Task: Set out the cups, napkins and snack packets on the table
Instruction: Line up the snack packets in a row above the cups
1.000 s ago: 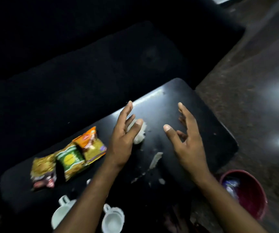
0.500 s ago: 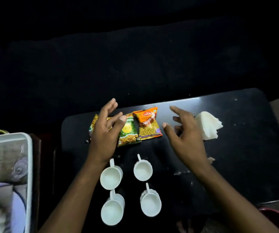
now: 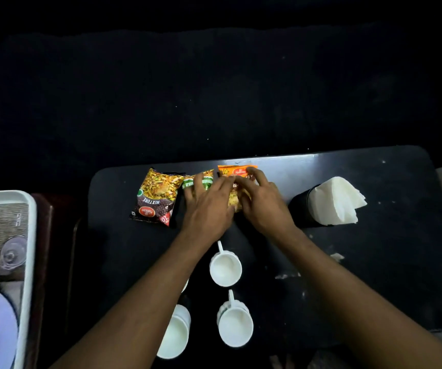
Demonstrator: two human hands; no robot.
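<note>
The orange packet (image 3: 237, 171) is lying near the table's (image 3: 374, 262) far edge, its long axis running from that edge back toward me, and both my hands are resting on top of it. My right hand (image 3: 261, 206) is covering its right side, fingers spread flat and reaching to the printed top; my left hand (image 3: 209, 206) is straddling its left side and the green packet (image 3: 201, 181) just beside it. Both hands are lying open and pressing down, not closing around anything. The right hand is sitting more squarely over the orange packet, so I judge it is the one to shift it. The mixture packet (image 3: 155, 199) is lying clear to the left. The napkins (image 3: 339, 199) are standing in a dark holder (image 3: 301, 209) toward the right edge. The cups (image 3: 225, 267) are sitting nearer me, under my forearms.
</note>
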